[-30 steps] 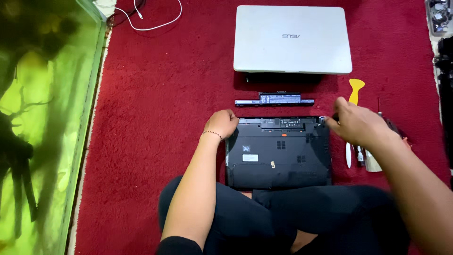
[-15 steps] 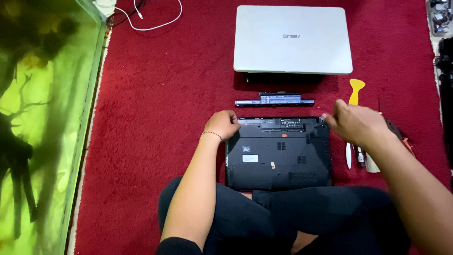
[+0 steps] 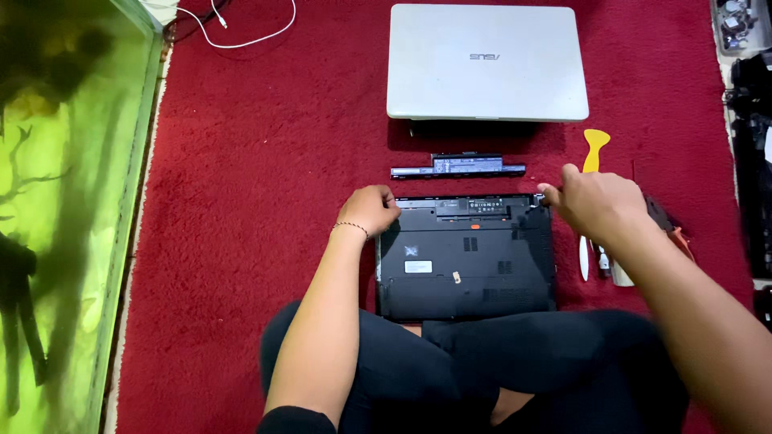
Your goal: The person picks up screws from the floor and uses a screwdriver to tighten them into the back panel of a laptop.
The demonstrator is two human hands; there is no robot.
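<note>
Two laptops: black one [image 3: 466, 265] gripped at top corners by left hand [image 3: 371, 210], right hand [image 3: 597, 202]; one battery [image 3: 457, 168].

A black laptop [image 3: 466, 257] and white laptop [image 3: 486, 63] lie on red carpet [image 3: 265, 161] beside a yellow pry tool [image 3: 595, 149].

both hands [image 3: 370, 210] [image 3: 599, 205] rest on the upturned black laptop's [image 3: 466, 265] far corners.

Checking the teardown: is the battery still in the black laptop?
No, the battery lies on the red carpet beyond the black laptop.
</note>
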